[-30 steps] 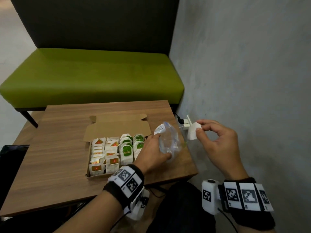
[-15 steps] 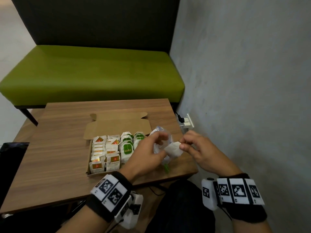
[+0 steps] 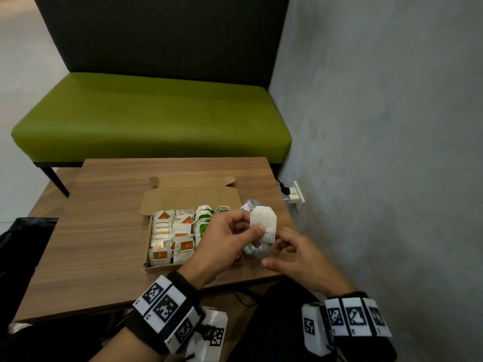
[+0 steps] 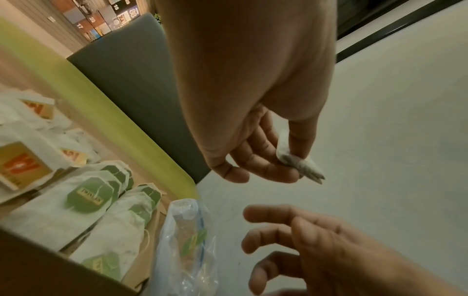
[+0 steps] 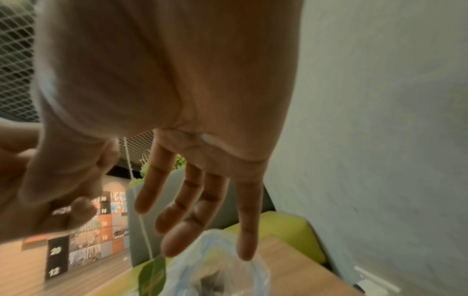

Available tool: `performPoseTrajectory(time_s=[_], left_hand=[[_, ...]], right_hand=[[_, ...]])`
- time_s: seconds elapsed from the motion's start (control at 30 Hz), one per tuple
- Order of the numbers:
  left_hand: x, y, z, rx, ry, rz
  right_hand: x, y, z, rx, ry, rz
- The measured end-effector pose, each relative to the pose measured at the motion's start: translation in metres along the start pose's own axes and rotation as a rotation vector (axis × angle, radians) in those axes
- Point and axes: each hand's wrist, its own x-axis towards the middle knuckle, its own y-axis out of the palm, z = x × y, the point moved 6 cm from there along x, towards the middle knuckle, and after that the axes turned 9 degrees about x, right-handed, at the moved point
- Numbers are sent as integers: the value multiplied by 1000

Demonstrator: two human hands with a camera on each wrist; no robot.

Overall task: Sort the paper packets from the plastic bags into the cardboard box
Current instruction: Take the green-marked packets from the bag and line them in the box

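Left hand: we see it [image 3: 222, 239] raised above the box's right end, wrist bent, palm turned toward us, fingers curled in
Left grip: thumb and forefinger pinch a white packet [image 3: 264, 227]; the left wrist view shows the packet [image 4: 296, 160] squeezed between the thumb tip and the fingers [image 4: 266, 170]
Right hand: it [image 3: 295, 257] hovers low at the tabletop's near right corner, palm down, just beside the left hand
Right grip: spread and holding nothing; the right wrist view shows its fingers [image 5: 192, 210] straight and apart over the bag [image 5: 217, 266]
Packet: held upright in the air, above the bag and right of the box
Bag: clear plastic [image 3: 252, 248], crumpled, below the hands by the box's right wall; we cannot tell whether a hand touches it
Box: open cardboard [image 3: 188, 199] on the tabletop [image 3: 104, 231], flap back, with rows of red-tagged and green-tagged packets [image 3: 180, 236] standing in it
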Motion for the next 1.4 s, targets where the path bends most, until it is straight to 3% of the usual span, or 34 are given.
performPoseTrajectory(time_s=[0.3, 0.43, 0.63, 0.87, 1.03, 1.13, 1.27, 1.33, 1.4], left_hand=[[-8, -4, -6, -81, 12, 4], [-8, -6, -7, -71, 0, -5], [-14, -4, -3, -18, -73, 4], [-26, 2, 10, 157, -141, 80], [-27, -2, 23, 243, -219, 39], [-22, -8, 30, 260, -269, -10], [-14, -21, 30, 217, -275, -101], [-11, -26, 26, 147, -277, -137], [-10, -28, 21, 109, -253, -148]], right_hand=[[5, 33, 11, 189, -138, -101], [4, 46, 3, 277, -44, -76], [6, 49, 1, 845, 207, -59], [21, 22, 32, 1007, 92, 53], [18, 6, 62, 720, -44, -58], [2, 10, 81, 507, -118, 13], [-20, 25, 84, 267, -84, 221], [-25, 31, 85, 240, -149, 283], [-23, 26, 83, 352, -232, 163]])
